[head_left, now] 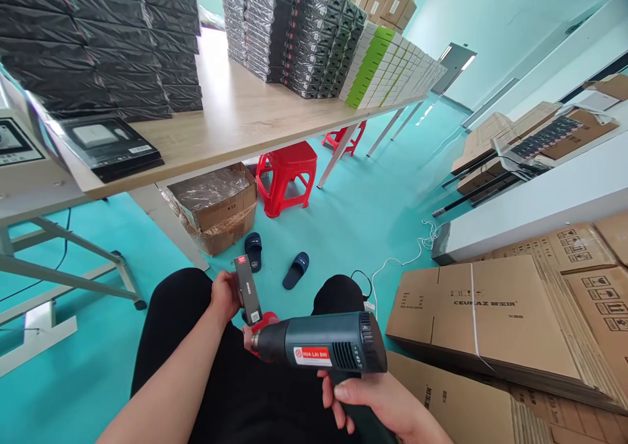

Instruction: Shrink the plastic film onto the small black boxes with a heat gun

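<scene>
My right hand (353,395) is wrapped round the handle of a dark green heat gun (314,342) with a red and white label. Its metal nozzle points left, toward the small dark box (248,292) in my left hand (226,297). The left fingers close on the box's side; the box stands on edge and has a red corner and a white label. Something red and part of a pinkish shape show behind the nozzle, but I cannot make them out. Both hands are above my lap, over black trousers (186,339).
A wooden table (235,114) bears stacks of film-wrapped black boxes (103,38) and white-green boxes (392,68). Below are a carton (220,215) of clear film, a red stool (287,176) and slippers (296,271). Flattened cartons (490,320) lie at right, near a white cable (397,261).
</scene>
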`<state>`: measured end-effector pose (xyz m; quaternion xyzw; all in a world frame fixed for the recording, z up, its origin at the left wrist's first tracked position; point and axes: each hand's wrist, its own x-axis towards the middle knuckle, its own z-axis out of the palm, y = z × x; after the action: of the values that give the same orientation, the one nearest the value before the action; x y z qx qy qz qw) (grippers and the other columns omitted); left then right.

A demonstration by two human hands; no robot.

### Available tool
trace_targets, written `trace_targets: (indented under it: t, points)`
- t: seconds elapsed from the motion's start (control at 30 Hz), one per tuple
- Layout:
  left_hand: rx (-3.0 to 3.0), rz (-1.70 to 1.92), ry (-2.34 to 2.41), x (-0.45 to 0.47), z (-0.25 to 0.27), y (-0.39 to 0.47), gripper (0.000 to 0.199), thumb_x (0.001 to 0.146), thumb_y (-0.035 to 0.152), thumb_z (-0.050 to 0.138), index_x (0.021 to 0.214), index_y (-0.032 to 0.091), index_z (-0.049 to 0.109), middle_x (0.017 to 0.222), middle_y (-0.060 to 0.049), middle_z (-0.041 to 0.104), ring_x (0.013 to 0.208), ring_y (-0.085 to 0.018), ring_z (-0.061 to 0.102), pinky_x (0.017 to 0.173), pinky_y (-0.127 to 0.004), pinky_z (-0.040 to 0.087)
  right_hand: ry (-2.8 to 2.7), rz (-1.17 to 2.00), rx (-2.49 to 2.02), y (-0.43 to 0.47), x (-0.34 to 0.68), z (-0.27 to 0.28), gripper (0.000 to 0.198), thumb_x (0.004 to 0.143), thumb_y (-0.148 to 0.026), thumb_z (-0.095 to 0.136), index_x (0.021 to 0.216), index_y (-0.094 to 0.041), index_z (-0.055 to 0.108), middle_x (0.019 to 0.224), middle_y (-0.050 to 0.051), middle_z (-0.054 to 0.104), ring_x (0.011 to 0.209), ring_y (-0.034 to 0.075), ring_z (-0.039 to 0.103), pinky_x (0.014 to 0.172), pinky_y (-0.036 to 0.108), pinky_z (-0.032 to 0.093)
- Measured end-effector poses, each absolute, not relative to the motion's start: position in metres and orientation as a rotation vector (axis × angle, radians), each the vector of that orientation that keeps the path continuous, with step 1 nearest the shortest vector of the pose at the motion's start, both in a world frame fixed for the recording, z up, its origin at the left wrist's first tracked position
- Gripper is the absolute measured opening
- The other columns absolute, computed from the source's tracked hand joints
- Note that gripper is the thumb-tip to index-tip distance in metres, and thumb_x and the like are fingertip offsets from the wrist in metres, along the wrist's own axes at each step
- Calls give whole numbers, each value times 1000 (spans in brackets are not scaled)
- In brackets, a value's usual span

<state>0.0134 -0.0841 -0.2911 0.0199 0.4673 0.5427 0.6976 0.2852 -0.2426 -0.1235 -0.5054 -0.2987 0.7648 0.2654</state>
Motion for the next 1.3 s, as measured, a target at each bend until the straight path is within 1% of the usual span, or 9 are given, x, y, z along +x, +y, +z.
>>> trace_targets:
  t: [0.1,0.2,0.37,0.47,0.63,0.73,0.93,1.17,1.3]
  points:
    - [57,1086,890,13,-281,-86,32,69,34,48,89,14,62,71,-7,64,70,-25,65,60,-37,52,-872,2160,-1294,-241,302,-120,31,72,-26,64,99,-10,65,81,9,66,58,15,60,51,25,44]
    - [47,834,655,14,-264,-90,54,77,52,49,109,10,60,96,-16,67,87,-30,65,74,-45,51,-862,2088,-1362,-224,314,-123,31,74,-26,62,100,-10,64,79,9,66,57,15,60,50,25,45]
    - [75,674,495,16,-248,-100,74,76,69,47,118,9,56,109,-21,64,102,-33,61,83,-48,49,-813,1788,-1396,-172,294,-130,28,77,-30,61,98,-12,63,80,7,66,61,15,60,53,27,47]
    - [111,695,565,15,-254,-102,66,78,64,49,113,8,59,99,-19,68,90,-33,66,78,-48,51,-832,1775,-1324,-154,271,-125,26,76,-29,61,97,-14,63,78,6,66,60,14,60,52,26,48]
    - [14,910,663,10,-262,-98,32,82,38,55,100,12,64,87,-10,72,81,-26,69,78,-38,54,-1342,2207,-1178,-159,266,-101,19,72,-24,65,85,-11,69,68,4,65,55,14,59,54,27,47]
    - [-51,867,658,9,-262,-95,37,83,35,51,106,9,63,86,-12,72,84,-29,68,77,-41,54,-1434,2216,-1221,-160,272,-100,17,70,-24,67,80,-10,69,66,4,65,55,14,59,55,27,47]
    - [-98,846,700,12,-260,-95,40,77,40,58,103,9,63,81,-13,71,79,-31,68,70,-43,55,-975,1740,-1466,-148,284,-130,26,77,-30,60,97,-13,63,78,6,66,59,14,60,52,27,48]
    - [-169,1147,924,15,-276,-85,21,72,34,64,82,17,58,72,-4,65,65,-23,65,68,-43,55,-923,2105,-1291,-198,295,-131,29,75,-23,61,100,-9,63,77,8,66,57,15,61,49,24,46]
    - [-286,1155,924,13,-286,-80,26,73,43,56,75,18,49,77,-9,62,71,-29,64,64,-51,54,-815,1943,-1192,-204,264,-135,29,77,-27,61,100,-10,64,84,9,66,61,15,61,54,27,48]
